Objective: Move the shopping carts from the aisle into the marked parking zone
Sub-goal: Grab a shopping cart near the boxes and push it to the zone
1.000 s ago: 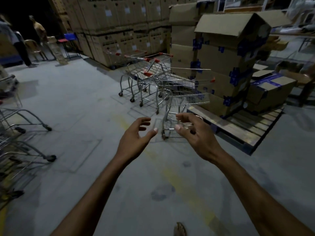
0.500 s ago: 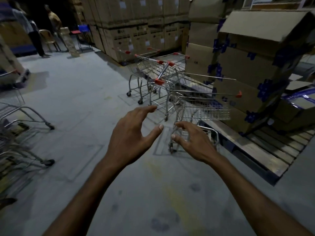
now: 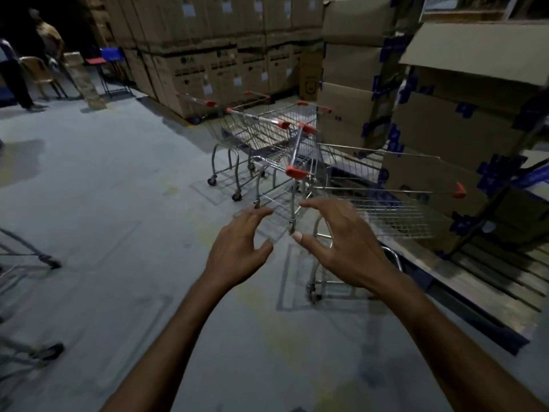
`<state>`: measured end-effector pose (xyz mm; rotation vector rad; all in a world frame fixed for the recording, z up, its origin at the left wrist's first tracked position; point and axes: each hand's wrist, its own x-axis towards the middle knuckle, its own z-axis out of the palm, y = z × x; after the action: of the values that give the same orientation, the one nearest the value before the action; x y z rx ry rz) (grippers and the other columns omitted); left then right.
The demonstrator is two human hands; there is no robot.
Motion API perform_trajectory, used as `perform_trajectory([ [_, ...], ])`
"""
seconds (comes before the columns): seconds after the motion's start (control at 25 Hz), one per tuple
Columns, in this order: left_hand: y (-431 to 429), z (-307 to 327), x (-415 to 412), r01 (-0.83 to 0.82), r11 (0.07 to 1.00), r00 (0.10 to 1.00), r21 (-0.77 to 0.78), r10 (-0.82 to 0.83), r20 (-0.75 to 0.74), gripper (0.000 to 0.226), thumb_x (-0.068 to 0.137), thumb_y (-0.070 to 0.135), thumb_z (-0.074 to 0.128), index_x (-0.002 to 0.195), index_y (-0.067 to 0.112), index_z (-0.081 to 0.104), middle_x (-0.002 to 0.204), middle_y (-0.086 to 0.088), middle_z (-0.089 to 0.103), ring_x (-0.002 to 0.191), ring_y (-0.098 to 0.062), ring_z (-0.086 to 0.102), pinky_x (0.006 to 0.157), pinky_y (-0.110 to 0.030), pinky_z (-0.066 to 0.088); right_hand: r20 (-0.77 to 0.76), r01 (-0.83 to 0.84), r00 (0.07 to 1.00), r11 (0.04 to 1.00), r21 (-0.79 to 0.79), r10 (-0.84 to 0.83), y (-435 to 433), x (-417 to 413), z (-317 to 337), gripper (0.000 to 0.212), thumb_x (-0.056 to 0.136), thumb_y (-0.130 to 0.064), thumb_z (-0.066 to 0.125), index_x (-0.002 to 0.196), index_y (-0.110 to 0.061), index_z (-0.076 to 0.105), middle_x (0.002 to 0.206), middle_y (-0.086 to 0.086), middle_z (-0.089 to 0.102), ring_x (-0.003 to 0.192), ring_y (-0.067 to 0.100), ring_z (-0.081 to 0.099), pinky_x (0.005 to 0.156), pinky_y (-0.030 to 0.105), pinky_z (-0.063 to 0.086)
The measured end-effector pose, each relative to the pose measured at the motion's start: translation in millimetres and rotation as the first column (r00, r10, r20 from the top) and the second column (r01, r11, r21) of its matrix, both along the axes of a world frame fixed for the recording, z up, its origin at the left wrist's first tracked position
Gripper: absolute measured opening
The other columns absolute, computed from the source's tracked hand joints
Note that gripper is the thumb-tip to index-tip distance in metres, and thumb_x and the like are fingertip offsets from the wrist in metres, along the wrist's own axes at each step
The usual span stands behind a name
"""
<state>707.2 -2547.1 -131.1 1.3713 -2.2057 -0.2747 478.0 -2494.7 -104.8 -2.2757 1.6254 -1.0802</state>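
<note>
Several shopping carts (image 3: 267,135) stand nested just beyond both hands. The nearest cart (image 3: 392,214) sits directly behind the right hand (image 3: 347,248), beside a pallet (image 3: 490,281) of cardboard boxes (image 3: 460,129). Left hand (image 3: 237,248) and right hand: fingers spread, slightly curved, holding nothing, thumbs near each other. Another cart's wheels (image 3: 47,350) lie well left of the left hand

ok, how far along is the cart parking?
Done, seemingly: a cluster of carts stands nested by the boxes, though no zone marking is clear. In hand: nothing; left hand and right hand, both open, reach toward the nearest cart beside the pallet. Left: that cart, plus carts at the left edge.
</note>
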Motion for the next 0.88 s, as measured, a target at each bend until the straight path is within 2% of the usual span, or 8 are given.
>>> perform_trajectory([
  [0.16,-96.0,5.2,29.1,0.058,0.998,0.998,-0.003,-0.058,0.015,0.06,0.089,0.037,0.066,0.146,0.032,0.045,0.146,0.005,0.051,0.131,-0.021,0.051,0.1,-0.039,0.046,0.013,0.06,0.998,0.997,-0.041,-0.059,-70.8,35.4,16.5,0.05,0.094,-0.053,0.065,0.139,-0.035,0.051,0.139,-0.014,0.054,0.126,0.006,0.048,0.099,0.03,0.041],
  [0.28,-146.6,19.7,38.6,0.089,0.994,0.996,-0.06,-0.091,-0.018,0.06,0.09,0.036,0.067,0.146,0.031,0.045,0.144,0.004,0.052,0.129,-0.02,0.051,0.099,-0.039,0.047,0.006,0.111,0.994,0.994,-0.023,-0.111,-122.0,44.5,11.3,0.051,0.094,-0.053,0.065,0.139,-0.036,0.05,0.14,-0.014,0.053,0.127,0.005,0.046,0.099,0.029,0.041],
  [0.48,-221.5,48.2,35.3,0.169,0.954,0.985,-0.246,-0.172,0.011,0.068,0.091,0.037,0.064,0.152,0.036,0.035,0.149,0.008,0.047,0.134,-0.016,0.046,0.105,-0.042,0.043,0.007,0.188,0.982,0.979,0.073,-0.189,-221.7,43.1,-20.8,0.054,0.092,-0.056,0.064,0.141,-0.042,0.045,0.142,-0.017,0.051,0.131,0.007,0.045,0.104,0.04,0.046],
  [0.6,-279.2,52.2,26.4,0.196,0.932,0.981,-0.306,-0.182,0.074,0.069,0.093,0.037,0.064,0.155,0.034,0.033,0.153,0.009,0.042,0.139,-0.015,0.041,0.106,-0.04,0.041,0.013,0.228,0.973,0.969,0.098,-0.23,-286.7,37.7,-37.9,0.06,0.09,-0.055,0.067,0.143,-0.043,0.042,0.134,-0.015,0.055,0.119,0.001,0.047,0.1,0.04,0.047],
  [0.68,-318.8,49.0,20.2,0.215,0.93,0.976,-0.298,-0.192,0.105,0.07,0.094,0.038,0.063,0.156,0.033,0.031,0.155,0.009,0.039,0.141,-0.015,0.038,0.109,-0.041,0.039,0.001,0.258,0.965,0.958,0.122,-0.26,-328.2,32.9,-47.9,0.065,0.089,-0.054,0.069,0.145,-0.044,0.037,0.136,-0.012,0.052,0.11,-0.004,0.042,0.096,0.036,0.045],
  [0.72,-341.4,47.2,16.5,0.229,0.929,0.972,-0.29,-0.201,0.122,0.071,0.094,0.039,0.063,0.156,0.034,0.029,0.156,0.01,0.037,0.143,-0.015,0.036,0.111,-0.043,0.038,-0.004,0.268,0.963,0.953,0.143,-0.27,-352.1,28.2,-53.7,0.067,0.089,-0.054,0.069,0.147,-0.044,0.035,0.139,-0.011,0.05,0.11,-0.003,0.041,0.095,0.033,0.042],
  [0.8,-380.2,43.6,10.6,0.249,0.923,0.964,-0.293,-0.208,0.164,0.073,0.093,0.039,0.064,0.157,0.034,0.028,0.157,0.011,0.035,0.145,-0.015,0.033,0.113,-0.044,0.036,-0.039,0.278,0.961,0.944,0.176,-0.275,-397.7,17.6,-67.0,0.072,0.089,-0.054,0.069,0.15,-0.04,0.032,0.147,-0.008,0.044,0.123,0.008,0.044,0.099,0.032,0.038],
  [0.88,-417.4,40.4,4.2,0.256,0.922,0.96,-0.291,-0.209,0.184,0.074,0.092,0.039,0.064,0.157,0.034,0.028,0.158,0.012,0.034,0.146,-0.015,0.032,0.114,-0.045,0.036,-0.079,0.298,0.954,0.93,0.217,-0.288,-444.5,4.6,-82.6,0.077,0.088,-0.057,0.066,0.152,-0.039,0.028,0.155,-0.004,0.037,0.138,0.021,0.041,0.108,0.038,0.039],
])
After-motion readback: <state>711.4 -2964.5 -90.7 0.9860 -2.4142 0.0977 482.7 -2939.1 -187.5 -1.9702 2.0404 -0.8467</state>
